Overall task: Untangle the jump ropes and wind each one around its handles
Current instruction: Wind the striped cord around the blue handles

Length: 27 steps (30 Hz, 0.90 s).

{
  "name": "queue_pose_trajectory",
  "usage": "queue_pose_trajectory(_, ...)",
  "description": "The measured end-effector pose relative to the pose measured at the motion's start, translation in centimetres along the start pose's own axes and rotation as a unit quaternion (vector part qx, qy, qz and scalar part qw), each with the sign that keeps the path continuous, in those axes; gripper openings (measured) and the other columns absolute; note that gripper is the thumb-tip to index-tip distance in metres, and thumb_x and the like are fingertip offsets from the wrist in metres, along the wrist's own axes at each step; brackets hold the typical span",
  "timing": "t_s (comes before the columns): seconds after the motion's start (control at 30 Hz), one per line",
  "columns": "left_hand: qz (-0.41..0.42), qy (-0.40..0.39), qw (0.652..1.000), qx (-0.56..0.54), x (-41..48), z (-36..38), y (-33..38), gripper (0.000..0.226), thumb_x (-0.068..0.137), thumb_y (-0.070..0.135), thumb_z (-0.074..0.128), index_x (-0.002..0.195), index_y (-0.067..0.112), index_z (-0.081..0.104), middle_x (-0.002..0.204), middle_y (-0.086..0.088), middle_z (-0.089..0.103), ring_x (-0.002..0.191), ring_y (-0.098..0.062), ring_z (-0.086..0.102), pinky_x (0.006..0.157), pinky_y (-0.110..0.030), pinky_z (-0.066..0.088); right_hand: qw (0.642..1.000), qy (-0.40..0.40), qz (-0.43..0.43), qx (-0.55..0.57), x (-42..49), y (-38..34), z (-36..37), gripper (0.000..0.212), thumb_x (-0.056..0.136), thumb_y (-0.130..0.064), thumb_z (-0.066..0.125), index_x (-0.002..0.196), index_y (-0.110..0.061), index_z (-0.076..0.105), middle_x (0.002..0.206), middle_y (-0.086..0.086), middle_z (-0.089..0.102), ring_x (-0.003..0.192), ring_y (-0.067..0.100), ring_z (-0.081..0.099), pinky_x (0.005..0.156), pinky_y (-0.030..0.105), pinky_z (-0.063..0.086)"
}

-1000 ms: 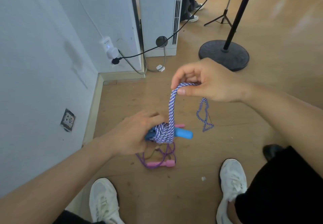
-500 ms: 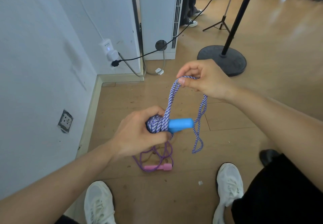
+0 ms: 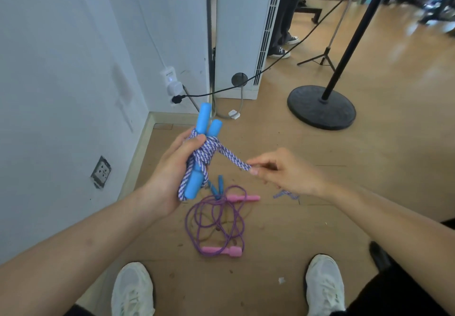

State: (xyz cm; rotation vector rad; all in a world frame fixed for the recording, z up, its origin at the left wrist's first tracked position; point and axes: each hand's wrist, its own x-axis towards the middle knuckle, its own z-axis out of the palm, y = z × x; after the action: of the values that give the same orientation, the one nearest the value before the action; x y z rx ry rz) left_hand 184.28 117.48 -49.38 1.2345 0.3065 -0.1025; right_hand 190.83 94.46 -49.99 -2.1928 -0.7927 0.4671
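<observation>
Head view: your left hand (image 3: 170, 175) grips the blue handles (image 3: 200, 148) upright, striped rope (image 3: 209, 153) wound around them. Your right hand (image 3: 283, 170) fingers pinch the rope's loose stretch. Purple rope (image 3: 214, 219) with pink handles (image 3: 221, 251) lies on the floor (image 3: 344, 167) below.

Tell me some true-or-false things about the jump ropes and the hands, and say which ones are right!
1. The left hand holds two blue handles with striped rope wound round them. True.
2. The right hand holds nothing. False: it pinches a loose stretch of the striped rope.
3. The purple rope lies on the floor. True.
4. The purple rope is wound neatly round its pink handles. False: it lies in loose loops, with the two handles apart.
</observation>
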Motion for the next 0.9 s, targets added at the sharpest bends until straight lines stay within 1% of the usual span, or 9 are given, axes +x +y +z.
queue_pose_trajectory(0.07,-0.012,0.005,1.0,0.007,0.2,-0.3,0.4,0.022,0.097,0.034,0.057,0.116,0.024,0.062,0.071,0.006,0.064,0.056,-0.013,0.053,0.046,-0.025,0.045,0.997,-0.06,-0.01,-0.04,-0.4,-0.3,0.4,0.017,0.097,-0.023,0.061,0.101,-0.01,0.07,0.067,0.009,0.043,0.06,0.008,0.036,0.056,0.026,0.033)
queue_pose_trajectory(0.13,-0.015,0.021,0.999,0.041,0.5,-0.7,0.6,0.026,0.094,0.034,0.064,0.116,0.021,0.064,0.074,0.005,0.066,0.056,-0.012,0.057,0.049,-0.027,0.048,0.991,-0.103,-0.021,-0.087,-0.9,-0.7,0.7,0.021,0.097,-0.029,0.061,0.095,-0.009,0.064,0.069,0.01,0.046,0.06,0.012,0.035,0.057,0.031,0.032)
queue_pose_trajectory(0.3,0.079,0.029,0.943,0.321,0.9,-1.5,-0.4,0.043,0.075,0.038,0.084,0.116,0.036,0.069,0.099,0.013,0.073,0.082,-0.006,0.071,0.072,-0.027,0.057,0.981,-0.093,-0.052,-0.164,-1.7,-3.1,0.0,0.015,0.094,-0.033,0.063,0.087,-0.02,0.063,0.071,0.003,0.059,0.063,0.015,0.049,0.061,0.033,0.041)
queue_pose_trajectory(0.37,0.108,-0.044,0.894,0.433,0.9,-1.7,-0.7,0.053,0.069,0.047,0.086,0.118,0.04,0.067,0.104,0.017,0.068,0.094,-0.004,0.066,0.083,-0.028,0.052,0.989,-0.069,-0.061,-0.118,-1.8,-4.0,-0.7,0.009,0.09,-0.026,0.069,0.089,-0.018,0.069,0.068,0.0,0.062,0.058,0.009,0.049,0.053,0.022,0.035)
queue_pose_trajectory(0.47,0.137,-0.152,0.739,0.642,0.8,-1.8,-1.2,0.071,0.063,0.068,0.079,0.128,0.052,0.055,0.102,0.02,0.052,0.094,-0.004,0.054,0.08,-0.034,0.051,0.998,-0.033,-0.056,-0.019,-1.5,-4.5,-2.0,0.006,0.087,-0.017,0.074,0.093,-0.014,0.073,0.076,0.001,0.071,0.062,0.011,0.059,0.058,0.018,0.043)
queue_pose_trajectory(0.57,0.15,-0.172,0.698,0.679,0.0,-1.0,-1.7,0.071,0.065,0.071,0.075,0.13,0.054,0.051,0.1,0.016,0.05,0.088,-0.004,0.049,0.073,-0.033,0.049,0.997,-0.042,-0.062,0.036,-0.9,-4.1,-2.5,0.011,0.088,-0.009,0.072,0.099,-0.009,0.073,0.091,0.0,0.075,0.079,0.006,0.068,0.072,0.013,0.048)
queue_pose_trajectory(0.63,0.181,-0.155,0.66,0.713,-0.4,-0.4,-1.8,0.069,0.065,0.078,0.07,0.126,0.052,0.053,0.1,0.016,0.051,0.088,-0.005,0.049,0.069,-0.031,0.047,0.993,-0.061,-0.051,0.085,-0.7,-4.0,-2.4,0.015,0.089,-0.002,0.068,0.104,-0.005,0.07,0.095,0.003,0.074,0.073,0.003,0.065,0.067,0.016,0.05)
queue_pose_trajectory(0.77,0.198,-0.111,0.642,0.733,-0.9,0.3,-1.6,0.077,0.046,0.098,0.055,0.107,0.051,0.058,0.087,0.016,0.054,0.081,-0.004,0.053,0.059,-0.027,0.037,0.99,-0.019,-0.042,0.136,-0.4,-3.9,-1.8,0.014,0.091,-0.002,0.066,0.102,-0.009,0.068,0.093,0.008,0.075,0.068,0.005,0.062,0.055,0.017,0.049)
queue_pose_trajectory(0.9,0.212,-0.072,0.67,0.707,-1.7,1.7,-1.4,0.066,0.041,0.101,0.051,0.076,0.046,0.057,0.073,0.015,0.058,0.072,-0.004,0.056,0.057,-0.028,0.04,0.985,0.044,-0.036,0.16,0.0,-3.6,-1.0,0.011,0.089,-0.004,0.069,0.099,-0.008,0.07,0.093,0.011,0.076,0.076,0.008,0.067,0.054,0.019,0.049)
